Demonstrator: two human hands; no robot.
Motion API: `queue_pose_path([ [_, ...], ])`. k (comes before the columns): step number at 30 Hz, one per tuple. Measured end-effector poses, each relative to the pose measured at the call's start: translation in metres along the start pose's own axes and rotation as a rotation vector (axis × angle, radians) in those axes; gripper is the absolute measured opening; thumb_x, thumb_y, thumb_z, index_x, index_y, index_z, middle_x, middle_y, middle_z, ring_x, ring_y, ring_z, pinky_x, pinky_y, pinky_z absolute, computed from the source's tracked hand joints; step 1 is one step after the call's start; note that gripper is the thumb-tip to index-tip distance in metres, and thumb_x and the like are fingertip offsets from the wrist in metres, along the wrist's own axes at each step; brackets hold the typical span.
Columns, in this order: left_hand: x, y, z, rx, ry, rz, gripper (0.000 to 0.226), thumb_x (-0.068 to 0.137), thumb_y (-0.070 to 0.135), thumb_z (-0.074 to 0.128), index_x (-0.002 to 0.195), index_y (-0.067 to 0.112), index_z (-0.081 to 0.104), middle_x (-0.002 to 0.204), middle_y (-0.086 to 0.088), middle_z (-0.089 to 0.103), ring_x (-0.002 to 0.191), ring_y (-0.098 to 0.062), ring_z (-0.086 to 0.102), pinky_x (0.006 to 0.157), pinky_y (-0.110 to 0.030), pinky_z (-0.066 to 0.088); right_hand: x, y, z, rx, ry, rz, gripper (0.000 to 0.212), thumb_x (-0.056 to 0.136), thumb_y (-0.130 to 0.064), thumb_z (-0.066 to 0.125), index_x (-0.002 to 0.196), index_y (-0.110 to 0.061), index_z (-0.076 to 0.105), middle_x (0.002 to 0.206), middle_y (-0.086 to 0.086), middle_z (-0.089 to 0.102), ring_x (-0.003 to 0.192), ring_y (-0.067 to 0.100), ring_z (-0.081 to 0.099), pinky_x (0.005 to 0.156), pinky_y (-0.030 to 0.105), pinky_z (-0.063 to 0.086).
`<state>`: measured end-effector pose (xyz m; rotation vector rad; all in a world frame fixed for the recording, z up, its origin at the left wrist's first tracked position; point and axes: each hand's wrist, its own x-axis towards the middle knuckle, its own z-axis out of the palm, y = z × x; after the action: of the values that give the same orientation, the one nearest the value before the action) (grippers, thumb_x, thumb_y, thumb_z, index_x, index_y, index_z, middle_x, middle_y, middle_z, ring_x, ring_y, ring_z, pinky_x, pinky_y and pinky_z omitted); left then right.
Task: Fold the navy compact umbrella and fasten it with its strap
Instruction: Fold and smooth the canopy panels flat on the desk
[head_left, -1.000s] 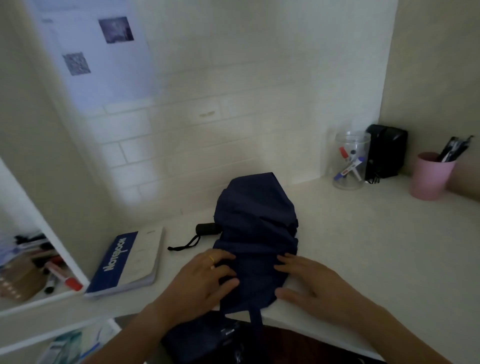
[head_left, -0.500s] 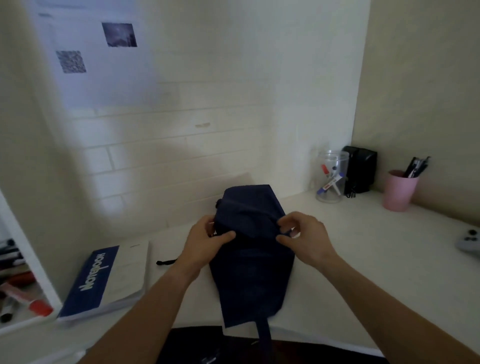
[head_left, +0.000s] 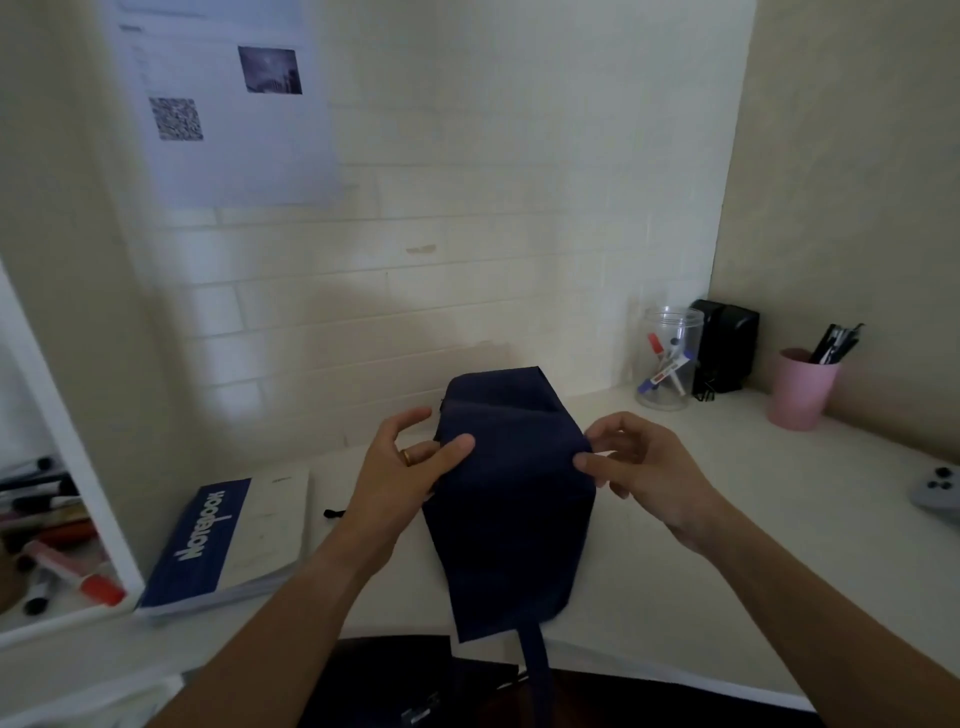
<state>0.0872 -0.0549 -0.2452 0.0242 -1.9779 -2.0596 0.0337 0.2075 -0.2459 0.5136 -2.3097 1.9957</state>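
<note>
Umbrella (head_left: 511, 499) lies lengthwise, pointing away from me; my left hand (head_left: 410, 467) and right hand (head_left: 636, 467) pinch its cloth on opposite sides, equally near.

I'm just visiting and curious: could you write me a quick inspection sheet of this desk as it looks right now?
Surface: pale white desk, set in a wall corner.
Job's things: navy fabric compact umbrella lying flat, its strap hanging loose over the near edge, unfastened.
Clutter: blue and white notebook; clear plastic jar of markers; pink cup of pens; black box; grey controller.
Hands: left hand and right hand each pinch a side of the canopy.
Cables: thin black cord beside the notebook.
Surroundings: white brick wall, printed sheet, side shelf with markers.
</note>
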Motion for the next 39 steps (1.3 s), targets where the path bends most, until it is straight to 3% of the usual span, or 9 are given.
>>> queue_pose_path([
  [4, -0.014, 0.001, -0.01, 0.046, -0.063, 0.011, 0.046, 0.083, 0.029, 0.082, 0.126, 0.029, 0.066, 0.099, -0.009, 0.082, 0.1, -0.025, 0.076, 0.098, -0.046, 0.058, -0.011, 0.001, 0.001, -0.04, -0.069, -0.06, 0.043, 0.078, -0.002, 0.082, 0.115, -0.022, 0.069, 0.098, 0.014, 0.073, 0.06, 0.018, 0.062, 0.053, 0.021, 0.045],
  [10, -0.043, -0.021, -0.014, 0.144, -0.114, 0.039, 0.021, 0.093, 0.022, 0.072, 0.113, 0.028, 0.073, 0.087, -0.012, 0.076, 0.08, -0.019, 0.069, 0.07, -0.03, 0.056, -0.036, 0.026, 0.001, -0.402, -0.13, -0.144, 0.036, 0.078, -0.014, 0.084, 0.105, -0.037, 0.075, 0.095, -0.002, 0.073, 0.067, 0.014, 0.068, 0.066, 0.022, 0.052],
  [13, -0.051, -0.038, -0.013, 0.179, -0.122, 0.026, 0.019, 0.089, 0.024, 0.077, 0.105, 0.033, 0.073, 0.077, -0.017, 0.072, 0.071, -0.015, 0.062, 0.058, -0.027, 0.047, -0.051, 0.026, 0.007, -0.122, -0.104, -0.004, 0.035, 0.078, -0.017, 0.084, 0.107, -0.034, 0.075, 0.102, 0.002, 0.072, 0.068, 0.02, 0.068, 0.057, 0.024, 0.047],
  [18, -0.06, -0.048, -0.014, 0.124, -0.134, 0.052, 0.02, 0.094, 0.008, 0.071, 0.103, 0.025, 0.066, 0.092, -0.03, 0.065, 0.079, -0.022, 0.063, 0.067, -0.037, 0.05, -0.063, 0.025, 0.015, 0.126, 0.065, 0.021, 0.029, 0.083, -0.006, 0.078, 0.108, -0.02, 0.075, 0.101, 0.01, 0.074, 0.06, 0.023, 0.066, 0.046, 0.03, 0.041],
  [23, -0.064, -0.046, -0.012, 0.173, -0.104, 0.064, 0.015, 0.096, 0.018, 0.069, 0.099, 0.029, 0.079, 0.091, 0.0, 0.076, 0.075, -0.011, 0.064, 0.062, -0.029, 0.051, -0.07, 0.022, 0.024, 0.191, 0.012, 0.127, 0.022, 0.087, -0.021, 0.074, 0.109, -0.018, 0.074, 0.102, 0.013, 0.073, 0.076, 0.034, 0.076, 0.058, 0.034, 0.054],
  [27, -0.07, -0.047, -0.012, 0.233, -0.123, 0.065, 0.019, 0.091, 0.015, 0.076, 0.104, 0.028, 0.08, 0.085, -0.004, 0.076, 0.075, -0.005, 0.069, 0.064, -0.021, 0.053, -0.071, 0.027, 0.03, 0.233, 0.091, 0.129, 0.022, 0.086, -0.005, 0.075, 0.106, -0.014, 0.075, 0.096, 0.008, 0.071, 0.066, 0.026, 0.073, 0.052, 0.029, 0.05],
  [31, -0.075, -0.052, -0.02, 0.215, -0.19, 0.006, 0.032, 0.086, 0.012, 0.081, 0.11, 0.031, 0.078, 0.1, -0.027, 0.073, 0.092, -0.034, 0.075, 0.08, -0.032, 0.062, -0.076, 0.031, 0.033, 0.274, 0.085, 0.129, 0.026, 0.086, 0.003, 0.071, 0.105, -0.014, 0.076, 0.096, 0.006, 0.069, 0.061, 0.023, 0.065, 0.047, 0.026, 0.046],
  [35, -0.076, -0.053, -0.02, 0.208, -0.148, -0.053, 0.024, 0.088, 0.012, 0.078, 0.108, 0.025, 0.08, 0.099, -0.011, 0.078, 0.086, -0.019, 0.078, 0.072, -0.025, 0.061, -0.08, 0.035, 0.035, 0.255, 0.069, 0.163, 0.016, 0.086, -0.008, 0.074, 0.1, -0.015, 0.077, 0.086, 0.004, 0.067, 0.051, 0.019, 0.053, 0.044, 0.026, 0.04],
  [39, -0.073, -0.058, -0.019, 0.357, -0.1, 0.007, 0.023, 0.09, 0.015, 0.078, 0.109, 0.027, 0.077, 0.069, 0.009, 0.068, 0.069, -0.015, 0.073, 0.071, -0.026, 0.061, -0.078, 0.041, 0.041, -0.008, 0.099, 0.2, 0.007, 0.083, -0.014, 0.079, 0.089, -0.018, 0.078, 0.081, 0.015, 0.069, 0.067, 0.016, 0.065, 0.059, 0.024, 0.053],
])
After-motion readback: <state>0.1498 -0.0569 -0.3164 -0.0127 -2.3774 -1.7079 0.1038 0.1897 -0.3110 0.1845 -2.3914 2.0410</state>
